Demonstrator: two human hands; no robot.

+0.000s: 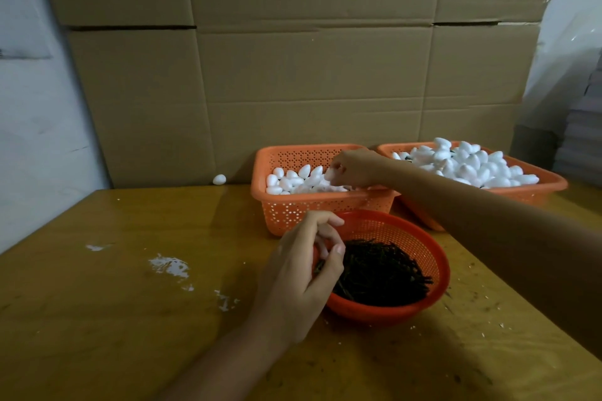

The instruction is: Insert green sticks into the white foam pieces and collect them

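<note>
Left hand (pixel 306 273): thumb and fingers curled, pinching green sticks (pixel 381 273) at the left rim of the round basket (pixel 436 257); the pile lies just right of the grip. Right hand (pixel 353 169): fingertips closed on a white foam piece (pixel 329 174) inside the rectangular basket (pixel 293 212).

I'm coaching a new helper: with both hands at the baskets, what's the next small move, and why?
Probably lift both hands and bring them together over the table. The right hand seems to pinch a foam piece in the left square basket, the left hand a stick at the edge of the round basket.
</note>
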